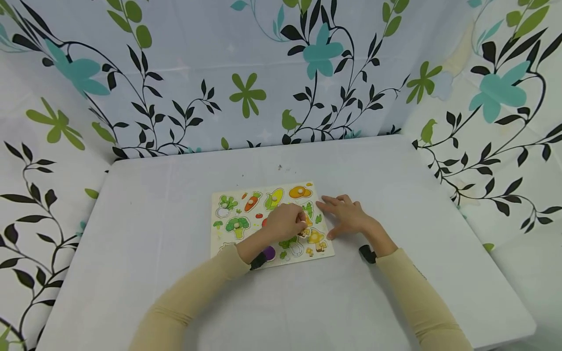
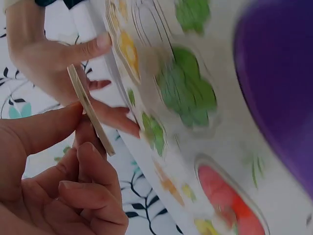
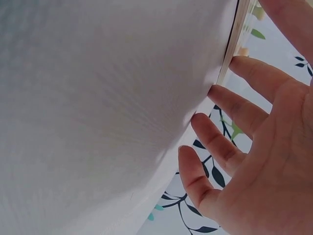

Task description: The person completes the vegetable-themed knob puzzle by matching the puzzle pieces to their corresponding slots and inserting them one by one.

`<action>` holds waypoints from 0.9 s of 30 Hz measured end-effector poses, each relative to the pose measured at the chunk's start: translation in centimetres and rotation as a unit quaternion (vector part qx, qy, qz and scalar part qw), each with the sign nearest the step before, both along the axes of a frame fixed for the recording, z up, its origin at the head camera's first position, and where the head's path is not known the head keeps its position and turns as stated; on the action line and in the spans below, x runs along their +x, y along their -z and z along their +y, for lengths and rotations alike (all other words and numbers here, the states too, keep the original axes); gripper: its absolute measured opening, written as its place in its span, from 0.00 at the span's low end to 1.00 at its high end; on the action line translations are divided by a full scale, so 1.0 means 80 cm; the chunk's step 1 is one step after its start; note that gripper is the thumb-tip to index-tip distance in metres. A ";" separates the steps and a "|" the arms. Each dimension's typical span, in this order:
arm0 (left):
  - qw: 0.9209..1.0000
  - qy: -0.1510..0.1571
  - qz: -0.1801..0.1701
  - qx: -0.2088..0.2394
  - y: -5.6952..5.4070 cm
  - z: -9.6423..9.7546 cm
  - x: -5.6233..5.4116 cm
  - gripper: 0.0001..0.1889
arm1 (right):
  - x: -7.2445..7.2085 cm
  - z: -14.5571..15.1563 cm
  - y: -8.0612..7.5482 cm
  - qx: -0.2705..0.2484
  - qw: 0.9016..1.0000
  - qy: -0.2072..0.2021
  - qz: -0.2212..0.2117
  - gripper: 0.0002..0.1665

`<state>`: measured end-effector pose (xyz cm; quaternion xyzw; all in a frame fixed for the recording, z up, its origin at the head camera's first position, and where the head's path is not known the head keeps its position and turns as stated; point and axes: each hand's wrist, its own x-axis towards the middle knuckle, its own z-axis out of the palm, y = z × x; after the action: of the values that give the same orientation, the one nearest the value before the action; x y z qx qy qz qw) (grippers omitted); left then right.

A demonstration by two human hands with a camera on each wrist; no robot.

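A wooden vegetable puzzle board (image 1: pixel 216 243) lies on the white table. Over its right half, my left hand (image 1: pixel 283 224) pinches a thin wooden puzzle piece (image 2: pixel 93 110) between thumb and fingers. The piece shows nearly edge-on in the left wrist view, so its picture is hidden. My right hand (image 1: pixel 351 216) is at the board's right side, fingers spread and lightly bent, with fingertips (image 3: pixel 238 63) touching its edge. On the board are a carrot piece (image 1: pixel 252 201), a corn piece (image 1: pixel 274 199), a broccoli piece (image 1: pixel 237 226) and a purple piece (image 1: pixel 269 253), partly covered by the left wrist.
The white table (image 1: pixel 153 234) extends around the board on all sides. Small dark specks (image 1: pixel 280 167) lie behind the board. A patterned curtain (image 1: pixel 197 73) with leaves and flowers hangs behind the table and at both sides.
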<state>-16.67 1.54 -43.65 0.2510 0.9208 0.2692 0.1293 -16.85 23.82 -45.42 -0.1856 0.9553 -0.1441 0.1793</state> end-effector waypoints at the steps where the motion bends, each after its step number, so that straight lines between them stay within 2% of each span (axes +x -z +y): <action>1: 1.000 0.005 -0.003 -0.001 0.001 0.004 0.004 0.08 | 0.000 0.000 -0.001 -0.002 1.000 0.000 0.000 0.58; 8: 0.999 0.020 -0.017 -0.030 0.013 0.029 0.021 0.09 | 0.001 0.001 -0.002 0.004 1.000 -0.008 0.007 0.59; 13: 0.998 0.025 -0.023 -0.058 0.023 0.044 0.025 0.10 | 0.001 0.001 -0.001 0.006 1.000 -0.006 0.004 0.59; 18: 0.996 0.026 -0.020 -0.078 0.027 0.053 0.027 0.08 | 0.000 0.001 0.000 0.009 1.000 0.001 0.000 0.59; 27: 0.995 -0.008 -0.028 -0.093 0.027 0.057 0.032 0.06 | 0.000 0.000 -0.001 0.003 1.000 0.004 0.000 0.59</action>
<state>-14.11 6.12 -45.78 0.2233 0.9397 0.1905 0.1758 -16.86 23.85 -45.35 -0.1815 0.9564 -0.1419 0.1794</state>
